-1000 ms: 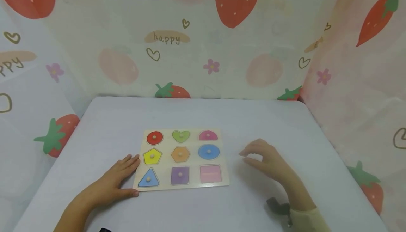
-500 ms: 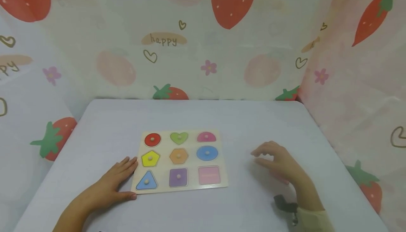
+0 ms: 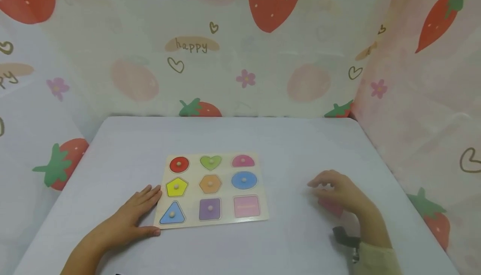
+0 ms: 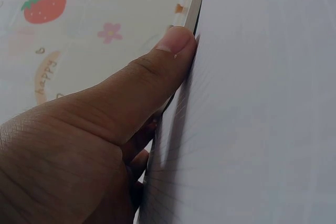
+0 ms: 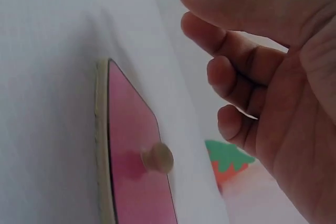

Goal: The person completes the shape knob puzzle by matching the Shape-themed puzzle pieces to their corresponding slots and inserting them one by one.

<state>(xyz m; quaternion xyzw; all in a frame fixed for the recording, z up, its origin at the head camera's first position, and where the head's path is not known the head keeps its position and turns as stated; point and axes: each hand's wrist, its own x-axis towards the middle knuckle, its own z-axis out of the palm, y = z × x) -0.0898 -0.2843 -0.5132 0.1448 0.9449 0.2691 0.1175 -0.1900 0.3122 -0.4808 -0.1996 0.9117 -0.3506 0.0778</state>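
A wooden puzzle board [image 3: 225, 224] lies on the white table, with knobbed shapes in its recesses, among them a purple square [image 3: 204, 214] and a blue oval [image 3: 236, 179]. Its lower right pink rectangular recess [image 3: 246, 207] shows no knob. My left hand [image 3: 127, 218] lies flat on the table, fingertips and thumb [image 4: 142, 80] against the board's left edge. My right hand [image 3: 342, 191] hovers to the right of the board, fingers loosely bent and holding nothing. Below it rests a pink puzzle piece [image 5: 131, 129] with a round wooden knob [image 5: 159, 158], partly hidden by the hand in the head view.
The white tabletop [image 3: 240, 135] reaches back to a strawberry-print curtain [image 3: 225, 78], which also hangs along both sides. A dark strap-like item [image 3: 345, 238] sits at my right wrist.
My right hand has moved to the right, away from the board, and the pink puzzle piece has come into view beneath it. My left hand stays at the board's edge.
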